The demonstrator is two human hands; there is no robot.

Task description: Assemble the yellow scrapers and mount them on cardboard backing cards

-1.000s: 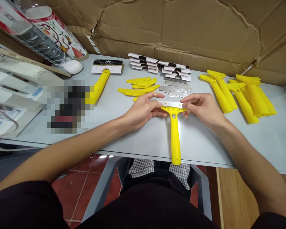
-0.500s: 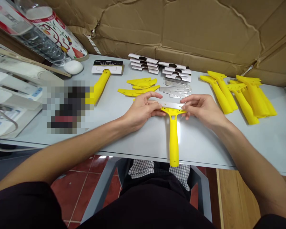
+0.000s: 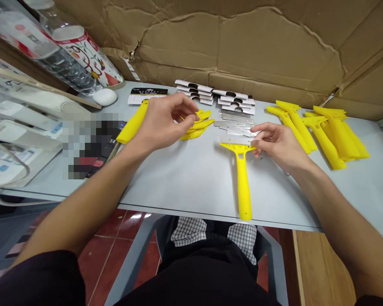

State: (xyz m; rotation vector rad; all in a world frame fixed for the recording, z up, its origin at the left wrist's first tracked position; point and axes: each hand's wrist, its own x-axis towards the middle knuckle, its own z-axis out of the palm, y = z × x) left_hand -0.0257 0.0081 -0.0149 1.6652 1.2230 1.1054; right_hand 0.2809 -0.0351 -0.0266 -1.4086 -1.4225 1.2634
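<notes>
My right hand (image 3: 279,144) pinches the right end of a metal blade (image 3: 236,140), which lies along the head of a yellow scraper handle (image 3: 243,182). The grip of that handle points toward me, near the table's front edge. My left hand (image 3: 166,119) is off the scraper, its thumb and fingers curved but apart, over the left side of the yellow cover strips (image 3: 199,125). I see nothing held in it. Behind the scraper head lies a loose pile of metal blades (image 3: 238,121). The hand partly hides the strips.
Several yellow handles (image 3: 333,140) lie at the right. White-and-black cards (image 3: 232,102) stand stacked at the back. A carded scraper (image 3: 134,123), a partly blurred dark item (image 3: 97,148), a white egg-shaped object (image 3: 104,97) and bottles (image 3: 92,63) are leftward. Cardboard (image 3: 242,42) walls the back.
My left hand has let go of the blade and scraper head and moved left and back to the yellow strips. My right hand still pinches the blade; the scraper has shifted slightly right.
</notes>
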